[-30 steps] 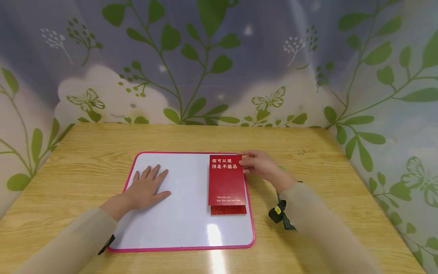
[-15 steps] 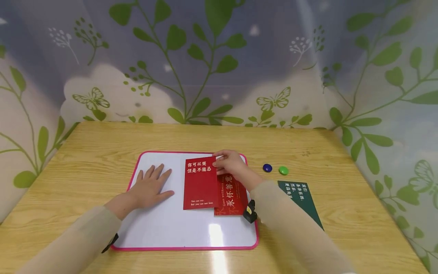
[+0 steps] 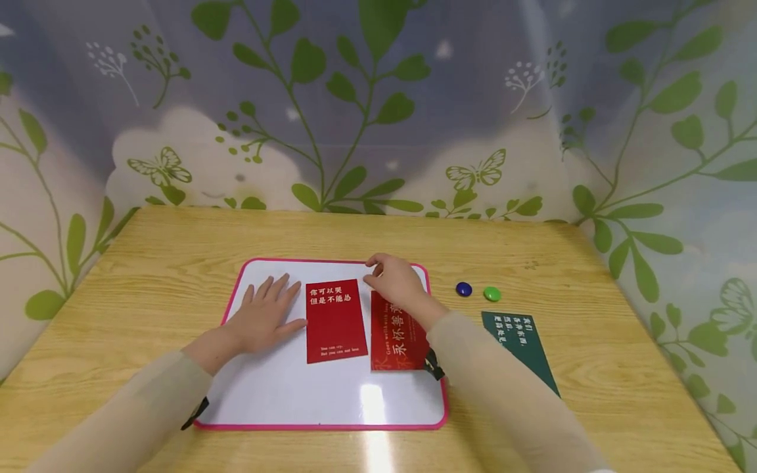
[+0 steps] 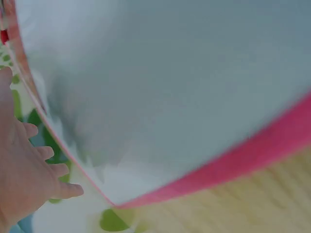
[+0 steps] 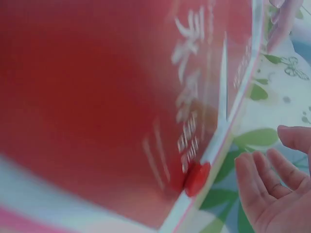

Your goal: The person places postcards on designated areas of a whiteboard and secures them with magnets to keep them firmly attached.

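My left hand rests on the left part of a pink-rimmed whiteboard, fingers straight and spread. Just right of its thumb lies a red postcard with white lettering. A second red postcard, printed in gold and white, lies at the board's right side. Over its upper end hovers my right hand, loosely bent and holding nothing; hand and sleeve hide part of that card. In the right wrist view a red round magnet sits on a corner of a red card, apart from the right hand.
On the wooden table, right of the board, are a dark blue disc and a green disc. Nearer lies a dark green postcard, partly under the right sleeve. A leaf-patterned backdrop stands behind the table.
My right hand carried the white-lettered postcard left from over the second card, laid it on the board and let go. The gold-printed card came into view. The left hand stayed put.
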The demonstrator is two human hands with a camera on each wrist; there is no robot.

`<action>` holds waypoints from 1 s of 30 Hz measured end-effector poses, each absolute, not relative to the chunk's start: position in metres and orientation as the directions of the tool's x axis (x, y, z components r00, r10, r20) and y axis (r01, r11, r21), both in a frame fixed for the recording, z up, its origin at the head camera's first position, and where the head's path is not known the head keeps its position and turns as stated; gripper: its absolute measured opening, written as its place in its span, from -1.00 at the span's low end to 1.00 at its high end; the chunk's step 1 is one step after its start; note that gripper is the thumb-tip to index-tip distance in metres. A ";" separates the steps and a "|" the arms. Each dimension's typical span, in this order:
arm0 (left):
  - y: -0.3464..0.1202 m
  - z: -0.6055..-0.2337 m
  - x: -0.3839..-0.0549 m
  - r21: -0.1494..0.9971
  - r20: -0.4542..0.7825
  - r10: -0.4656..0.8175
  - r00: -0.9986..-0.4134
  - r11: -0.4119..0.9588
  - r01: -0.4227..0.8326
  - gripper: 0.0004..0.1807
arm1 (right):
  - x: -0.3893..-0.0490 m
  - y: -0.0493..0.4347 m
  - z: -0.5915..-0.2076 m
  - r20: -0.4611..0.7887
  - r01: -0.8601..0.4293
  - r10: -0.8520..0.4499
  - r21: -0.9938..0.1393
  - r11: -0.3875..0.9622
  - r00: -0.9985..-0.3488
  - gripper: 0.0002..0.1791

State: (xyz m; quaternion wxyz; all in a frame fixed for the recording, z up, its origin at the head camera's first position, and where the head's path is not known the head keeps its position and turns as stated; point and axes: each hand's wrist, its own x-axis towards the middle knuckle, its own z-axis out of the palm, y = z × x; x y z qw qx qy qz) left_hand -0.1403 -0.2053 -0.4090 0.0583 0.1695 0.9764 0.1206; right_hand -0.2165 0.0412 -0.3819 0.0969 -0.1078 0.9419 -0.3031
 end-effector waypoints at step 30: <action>-0.157 -0.409 -0.138 0.314 -0.259 0.546 -0.797 0.828 0.465 -0.21 | -0.220 0.194 -0.373 -0.026 -0.142 -0.166 -0.401 0.905 -0.986 -0.61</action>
